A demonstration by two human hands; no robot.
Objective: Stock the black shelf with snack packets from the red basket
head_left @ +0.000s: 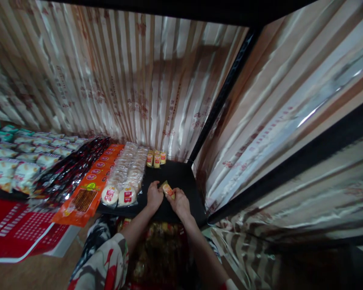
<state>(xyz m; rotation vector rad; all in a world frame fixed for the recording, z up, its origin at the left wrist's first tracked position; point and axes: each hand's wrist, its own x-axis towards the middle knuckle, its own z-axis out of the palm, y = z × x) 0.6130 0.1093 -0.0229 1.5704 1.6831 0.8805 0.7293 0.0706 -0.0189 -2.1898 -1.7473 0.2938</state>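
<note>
Between my hands, above the black shelf (153,176), is a small yellow snack packet (168,189) with a red and white label. My right hand (180,201) grips its right end with thumb and fingers. My left hand (154,196) pinches the packet's upper left edge. Beyond them, similar yellow packets (156,159) stand in a short row at the back of the shelf. Left of my hands lie two rows of round, white, clear-wrapped crackers (127,196) with red labels.
An orange snack bag (84,197) and dark shiny packets (69,169) lie further left, beside white bags (26,175). Below my arms is a container of yellowish wrapped items (157,249). A black upright post (222,98) rises at the shelf's back right corner, before striped sheeting (169,80).
</note>
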